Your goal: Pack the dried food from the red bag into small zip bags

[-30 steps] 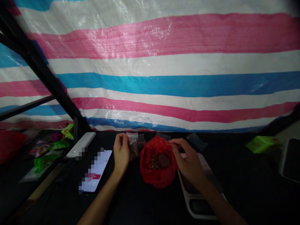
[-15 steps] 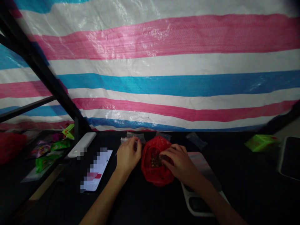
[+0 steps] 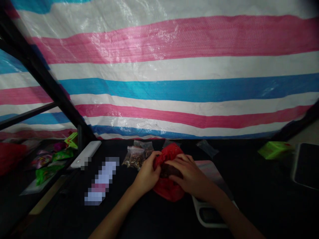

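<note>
A red plastic bag (image 3: 170, 192) stands on the black table in front of me, its mouth facing up. Dark loose bits (image 3: 169, 170) partly show inside. My left hand (image 3: 147, 176) has its fingers closed on the bag's left rim. At the right rim, my right hand (image 3: 188, 174) is curled over the opening, fingers gripping the bag's edge; its fingertips are partly hidden. Just left of the bag lie several small clear zip bags (image 3: 136, 158) filled with brownish bits. A kitchen scale (image 3: 214, 177) sits under my right forearm, its display toward me.
A phone (image 3: 104, 179) and a white oblong device (image 3: 86, 154) lie to the left. Beyond a black frame (image 3: 47, 78) are green packets (image 3: 47, 172) and a red bag (image 3: 11, 158). Flat clear bags (image 3: 208, 148) lie at the back; a green pack (image 3: 275, 150) is right. Striped sheeting (image 3: 174, 89) hangs behind.
My left hand has moved right, from the small zip bags to the red bag's rim, uncovering the filled zip bags. The red bag's mouth has narrowed.
</note>
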### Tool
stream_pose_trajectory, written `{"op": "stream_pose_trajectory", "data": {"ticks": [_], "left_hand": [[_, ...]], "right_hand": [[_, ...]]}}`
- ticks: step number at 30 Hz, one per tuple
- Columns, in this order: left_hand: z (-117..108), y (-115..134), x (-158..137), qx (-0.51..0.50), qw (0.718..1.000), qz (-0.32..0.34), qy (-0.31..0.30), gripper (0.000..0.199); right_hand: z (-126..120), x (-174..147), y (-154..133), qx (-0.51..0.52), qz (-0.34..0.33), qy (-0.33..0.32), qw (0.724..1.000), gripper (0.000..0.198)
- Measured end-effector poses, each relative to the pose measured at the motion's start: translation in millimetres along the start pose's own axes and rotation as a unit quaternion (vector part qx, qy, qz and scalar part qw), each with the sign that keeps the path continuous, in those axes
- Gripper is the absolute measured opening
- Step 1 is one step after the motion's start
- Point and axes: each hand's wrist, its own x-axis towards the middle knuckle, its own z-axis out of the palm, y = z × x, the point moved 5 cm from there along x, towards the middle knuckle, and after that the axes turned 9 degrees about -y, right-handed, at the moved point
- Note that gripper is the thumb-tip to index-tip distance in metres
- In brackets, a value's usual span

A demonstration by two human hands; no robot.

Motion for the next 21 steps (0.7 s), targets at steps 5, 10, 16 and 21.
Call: {"op": "stream_pose_trajectory", "data": {"ticks": [5,10,16,21], "left_hand": [[10,-5,-2,-0.013,0.995,-0.042,-0.085,0.032],[0,-5,-1,0.062,0.998,-0.025,0.004,0.034],[-15,14,-4,0.137,0.984,0.052,0.105,0.028],[-14,24,-8,0.118,0.981,0.122,0.097,0.022]], "right_hand": [[-33,-3,29,-0.03,0.065,0.105,0.992,0.024],[-62,-36,108,-0.186,0.228,0.151,0.944,0.03],[-63,-66,166,-0.174,0.32,0.078,0.928,0.036],[-77,-62,153,-0.086,0.282,0.129,0.947,0.033]]}}
